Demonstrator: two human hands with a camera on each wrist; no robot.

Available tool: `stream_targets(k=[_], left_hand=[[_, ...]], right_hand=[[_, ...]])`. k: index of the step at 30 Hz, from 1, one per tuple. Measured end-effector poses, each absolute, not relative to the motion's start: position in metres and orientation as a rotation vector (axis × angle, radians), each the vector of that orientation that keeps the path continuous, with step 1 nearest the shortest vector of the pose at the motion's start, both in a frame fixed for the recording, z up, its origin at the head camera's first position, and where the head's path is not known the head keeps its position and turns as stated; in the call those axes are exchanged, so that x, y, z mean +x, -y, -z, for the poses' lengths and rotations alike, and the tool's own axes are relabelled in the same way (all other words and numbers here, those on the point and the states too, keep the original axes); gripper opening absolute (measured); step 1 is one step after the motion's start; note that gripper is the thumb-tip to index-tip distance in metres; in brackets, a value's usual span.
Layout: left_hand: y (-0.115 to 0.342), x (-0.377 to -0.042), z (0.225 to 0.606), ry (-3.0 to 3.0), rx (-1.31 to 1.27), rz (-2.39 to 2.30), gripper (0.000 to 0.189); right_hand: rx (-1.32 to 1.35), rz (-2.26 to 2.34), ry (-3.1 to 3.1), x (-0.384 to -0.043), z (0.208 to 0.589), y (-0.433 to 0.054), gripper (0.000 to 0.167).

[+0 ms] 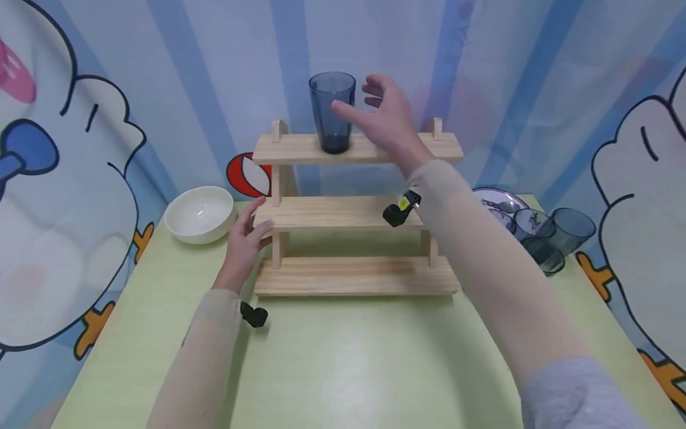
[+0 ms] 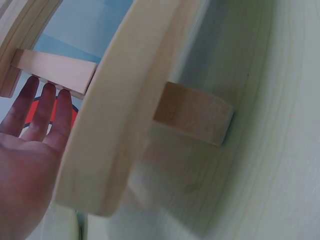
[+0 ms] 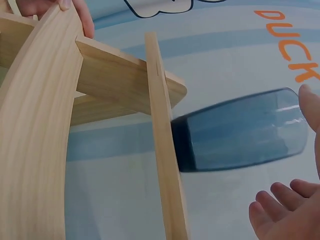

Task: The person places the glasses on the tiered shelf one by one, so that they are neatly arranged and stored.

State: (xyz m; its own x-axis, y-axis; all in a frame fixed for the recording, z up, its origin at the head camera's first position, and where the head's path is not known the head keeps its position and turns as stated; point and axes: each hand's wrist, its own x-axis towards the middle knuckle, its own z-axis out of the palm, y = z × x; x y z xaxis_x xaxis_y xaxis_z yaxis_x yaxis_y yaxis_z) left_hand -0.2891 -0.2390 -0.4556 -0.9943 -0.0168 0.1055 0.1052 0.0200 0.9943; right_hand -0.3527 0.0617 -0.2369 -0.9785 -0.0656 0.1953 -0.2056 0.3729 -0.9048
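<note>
A tall blue-grey drinking glass (image 1: 333, 113) stands upright on the top board of a three-tier wooden shelf rack (image 1: 343, 275). Beside it, to the right, is my right hand (image 1: 390, 116), fingers spread and thumb overlapping the glass in the head view. In the right wrist view a gap shows between the fingers of that hand (image 3: 290, 210) and the glass (image 3: 240, 132). My left hand (image 1: 245, 241) holds the left end of the middle board, thumb in front and fingers behind. Its fingertips reach a wooden upright (image 2: 55, 70) in the left wrist view.
A white bowl (image 1: 199, 214) sits on the pale green table (image 1: 343, 363) left of the rack. On the right are several more glasses (image 1: 572, 229) and a plate (image 1: 490, 193) with a spoon on it, partly behind my right arm. A patterned curtain (image 1: 241, 71) hangs behind.
</note>
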Motion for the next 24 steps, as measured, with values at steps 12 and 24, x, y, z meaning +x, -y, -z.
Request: stream_targets(k=[12, 24], left_hand=[[0.245, -0.287, 0.453, 2.159, -0.089, 2.154, 0.058], [0.246, -0.287, 0.453, 2.170, -0.080, 2.150, 0.059]], right_hand=[[0.425, -1.697, 2.486, -0.319, 0.250, -0.123, 0.084], [0.454, -1.414, 2.521, -0.265, 0.283, -0.203, 0.077]])
